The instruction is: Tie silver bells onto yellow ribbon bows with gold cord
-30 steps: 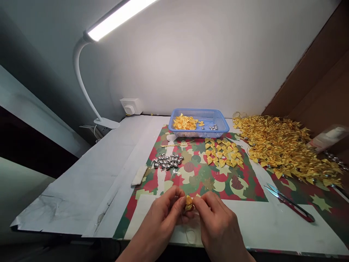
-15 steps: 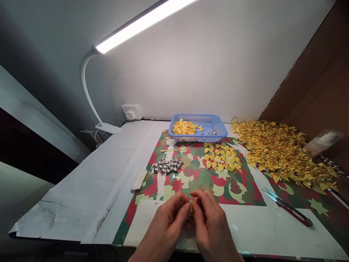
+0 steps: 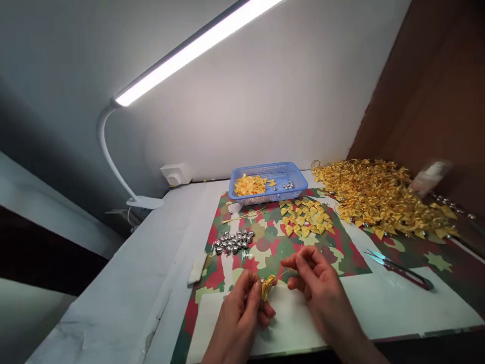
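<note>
My left hand [image 3: 240, 311] is closed on a yellow ribbon bow [image 3: 268, 287] low in the middle of the head view; a small shiny spot shows at its top edge. From the bow a thin yellow cord [image 3: 280, 276] runs up and right to my right hand [image 3: 324, 288], whose fingers pinch its end. Beyond my hands, silver jingle bells [image 3: 234, 242] lie in a cluster on the left. Several yellow bows [image 3: 306, 218] are laid out in rows on the right. A few loose gold cords [image 3: 244, 216] rest behind the bells.
A blue basket [image 3: 230, 192] holding yellow bows and bells stands at the back. On the right are a large heap of yellow bows [image 3: 373, 194], thread snips [image 3: 403, 273] and a bottle [image 3: 430, 178]. A white pad [image 3: 197, 269] lies left; a lamp [image 3: 117, 167] lights the table.
My hands were together over the bow; now my right hand has drawn away to the right, stretching the cord from it. The bow stays in my left hand. The view has tilted slightly.
</note>
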`<action>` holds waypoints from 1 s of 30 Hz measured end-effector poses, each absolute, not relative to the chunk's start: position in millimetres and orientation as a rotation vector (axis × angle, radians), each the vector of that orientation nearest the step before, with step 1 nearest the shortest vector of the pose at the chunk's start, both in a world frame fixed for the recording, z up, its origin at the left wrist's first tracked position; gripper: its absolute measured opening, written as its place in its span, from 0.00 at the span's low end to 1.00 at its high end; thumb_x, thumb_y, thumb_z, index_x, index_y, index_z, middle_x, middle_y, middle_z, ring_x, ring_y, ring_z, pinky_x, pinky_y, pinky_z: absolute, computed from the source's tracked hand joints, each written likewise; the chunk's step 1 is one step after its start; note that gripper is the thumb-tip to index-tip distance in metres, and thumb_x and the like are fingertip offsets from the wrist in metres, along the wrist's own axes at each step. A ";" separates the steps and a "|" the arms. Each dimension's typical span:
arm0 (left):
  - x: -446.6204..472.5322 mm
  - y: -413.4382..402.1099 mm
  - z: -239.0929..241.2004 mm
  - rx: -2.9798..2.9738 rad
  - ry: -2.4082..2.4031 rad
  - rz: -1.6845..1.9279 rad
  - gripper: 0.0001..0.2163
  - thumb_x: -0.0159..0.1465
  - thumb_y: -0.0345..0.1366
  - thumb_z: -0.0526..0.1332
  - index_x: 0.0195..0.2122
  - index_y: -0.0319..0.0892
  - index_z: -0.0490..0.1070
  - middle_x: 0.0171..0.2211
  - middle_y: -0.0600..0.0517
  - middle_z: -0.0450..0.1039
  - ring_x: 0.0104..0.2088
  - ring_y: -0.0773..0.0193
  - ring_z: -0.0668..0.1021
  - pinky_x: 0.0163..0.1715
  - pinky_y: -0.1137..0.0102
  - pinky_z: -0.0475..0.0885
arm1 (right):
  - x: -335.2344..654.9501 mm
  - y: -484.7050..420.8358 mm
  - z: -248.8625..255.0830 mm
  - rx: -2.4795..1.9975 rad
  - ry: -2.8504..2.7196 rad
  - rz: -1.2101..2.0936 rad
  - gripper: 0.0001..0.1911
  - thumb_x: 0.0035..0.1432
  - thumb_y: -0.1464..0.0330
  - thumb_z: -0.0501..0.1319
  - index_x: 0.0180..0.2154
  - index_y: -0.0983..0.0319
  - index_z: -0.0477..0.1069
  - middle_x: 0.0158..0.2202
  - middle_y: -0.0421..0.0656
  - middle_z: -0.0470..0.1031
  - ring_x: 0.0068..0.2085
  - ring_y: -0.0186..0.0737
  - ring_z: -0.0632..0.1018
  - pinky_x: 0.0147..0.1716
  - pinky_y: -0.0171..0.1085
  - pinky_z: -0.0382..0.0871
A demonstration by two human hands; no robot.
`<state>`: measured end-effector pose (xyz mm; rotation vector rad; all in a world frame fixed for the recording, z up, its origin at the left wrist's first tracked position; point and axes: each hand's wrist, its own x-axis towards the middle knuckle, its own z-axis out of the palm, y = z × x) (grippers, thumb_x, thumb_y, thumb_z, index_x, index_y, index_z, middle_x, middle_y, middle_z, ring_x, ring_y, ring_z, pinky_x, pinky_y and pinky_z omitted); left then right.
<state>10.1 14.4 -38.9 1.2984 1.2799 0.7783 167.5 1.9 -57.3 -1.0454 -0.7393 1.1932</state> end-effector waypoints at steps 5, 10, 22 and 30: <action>3.2 22.8 -38.4 1.361 1.337 0.731 0.18 0.64 0.55 0.56 0.33 0.45 0.65 0.19 0.56 0.74 0.16 0.67 0.68 0.18 0.74 0.61 | 185.2 11.2 -45.4 -0.883 -0.439 1.294 0.18 0.57 0.56 0.67 0.36 0.57 0.61 0.27 0.32 0.67 0.28 0.30 0.74 0.32 0.33 0.75; -1.2 32.4 -32.1 1.417 1.367 0.711 0.18 0.62 0.56 0.59 0.35 0.44 0.68 0.23 0.56 0.74 0.16 0.70 0.64 0.16 0.75 0.60 | 194.6 11.0 -47.5 -0.885 -0.465 1.236 0.18 0.57 0.54 0.67 0.34 0.58 0.64 0.27 0.31 0.68 0.30 0.29 0.73 0.40 0.36 0.76; -1.4 30.4 -15.3 1.641 1.403 0.733 0.15 0.62 0.51 0.62 0.30 0.45 0.70 0.25 0.57 0.65 0.26 0.63 0.67 0.25 0.73 0.64 | 193.4 11.7 -58.9 -0.979 -0.670 1.217 0.16 0.61 0.53 0.64 0.35 0.58 0.66 0.26 0.32 0.65 0.27 0.29 0.71 0.36 0.35 0.75; -8.1 42.8 -16.6 1.774 1.448 0.443 0.19 0.56 0.51 0.66 0.39 0.40 0.78 0.19 0.63 0.47 0.20 0.67 0.56 0.21 0.73 0.53 | 191.9 10.1 -59.3 -0.955 -0.660 1.230 0.16 0.62 0.54 0.62 0.35 0.58 0.64 0.26 0.32 0.63 0.25 0.27 0.67 0.35 0.36 0.77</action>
